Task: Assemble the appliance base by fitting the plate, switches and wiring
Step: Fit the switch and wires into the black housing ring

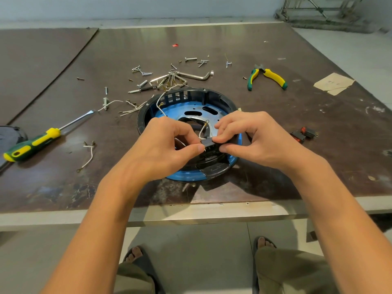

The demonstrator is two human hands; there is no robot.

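While my right hand (254,136) pinches the black switch (209,143), held lengthwise left to right just above the round base (191,93), my left hand (169,143) pinches its left end, where a white wire (202,130) meets it.

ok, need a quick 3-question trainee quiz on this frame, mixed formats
1. True or false: the pliers lie left of the base.
2. What does the right hand pinch? A) a hex key B) the small black switch C) a screwdriver
3. Fill in: the left hand pinches the end of the white ___ at the switch.
Key: 1 false, they lie to its right. 2 B. 3 wire.
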